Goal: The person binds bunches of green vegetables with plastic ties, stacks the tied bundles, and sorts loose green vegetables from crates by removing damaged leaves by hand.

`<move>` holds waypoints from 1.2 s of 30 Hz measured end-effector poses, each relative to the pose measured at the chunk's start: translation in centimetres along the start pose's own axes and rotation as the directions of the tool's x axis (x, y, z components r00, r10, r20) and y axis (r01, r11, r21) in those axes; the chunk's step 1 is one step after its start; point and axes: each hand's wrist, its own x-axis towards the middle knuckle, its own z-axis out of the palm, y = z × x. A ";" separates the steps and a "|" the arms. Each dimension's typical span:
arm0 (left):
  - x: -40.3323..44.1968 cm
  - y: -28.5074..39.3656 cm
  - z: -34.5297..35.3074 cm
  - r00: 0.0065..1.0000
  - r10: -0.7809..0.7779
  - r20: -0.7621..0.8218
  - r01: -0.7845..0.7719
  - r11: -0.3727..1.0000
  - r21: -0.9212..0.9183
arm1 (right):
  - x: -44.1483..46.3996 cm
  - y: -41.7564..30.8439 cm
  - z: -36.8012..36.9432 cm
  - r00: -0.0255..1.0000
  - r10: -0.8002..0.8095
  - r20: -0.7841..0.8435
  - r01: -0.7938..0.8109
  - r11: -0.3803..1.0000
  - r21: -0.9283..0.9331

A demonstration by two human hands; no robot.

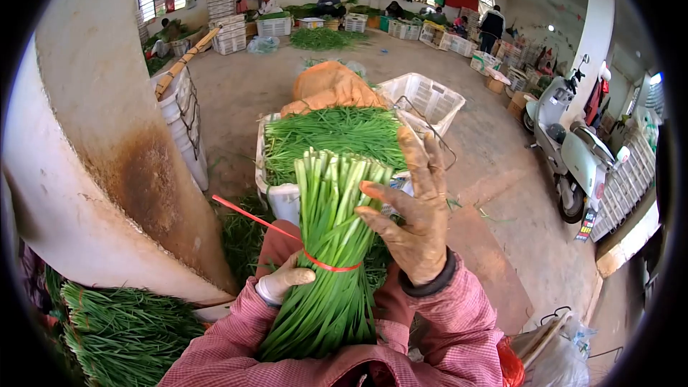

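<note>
A thick bundle of garlic chives (333, 236) stands before my lap, pale cut ends up and leaves hanging down. Around its middle runs a red tie (333, 266), its long free end pointing up and left. My left hand (284, 281), partly in a white covering with the thumb tip bare, grips the bundle just below the tie; its other fingers are hidden. Beside the upper right of the stalks, my right hand (412, 208) is open with fingers spread, thumb side close to the stalks. Whether it touches them I cannot tell.
Ahead stands a white crate (283, 201) heaped with loose chives (337, 132) and an orange cloth (333, 86). Behind it is another white crate (430, 100). More tied chives (129, 326) lie lower left by a pillar (136, 150). A scooter (573, 150) stands right; people sit farther back.
</note>
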 end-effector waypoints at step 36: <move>-25.1 0.1 7.5 -0.038 0.838 -0.544 -0.109 0.538 0.836 | -6.3 -14.8 16.8 0.638 -0.498 0.587 -0.548 0.241 0.801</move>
